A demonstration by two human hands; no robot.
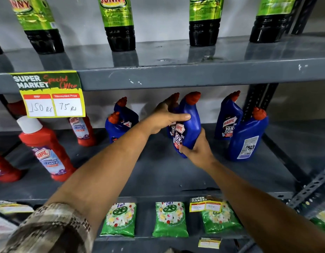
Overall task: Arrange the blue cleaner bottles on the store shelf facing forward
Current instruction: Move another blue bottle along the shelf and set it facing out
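A blue cleaner bottle (191, 125) with a red cap stands in the middle of the grey shelf (158, 176), its label turned partly left. My left hand (165, 119) wraps its upper body from the left, and my right hand (198, 150) grips its base. Just behind it, another blue bottle (170, 129) is mostly hidden. Two blue bottles (119, 123) stand to the left, one behind the other. On the right, one blue bottle (228, 119) faces forward, and one (247, 137) shows its back label.
Red bathroom cleaner bottles (46, 152) stand at the left of the same shelf. Dark bottles with green labels (119, 24) line the shelf above. A price tag (50, 95) hangs from that shelf's edge. Green packets (169, 220) lie on the shelf below. A metal upright (258, 101) stands at the right.
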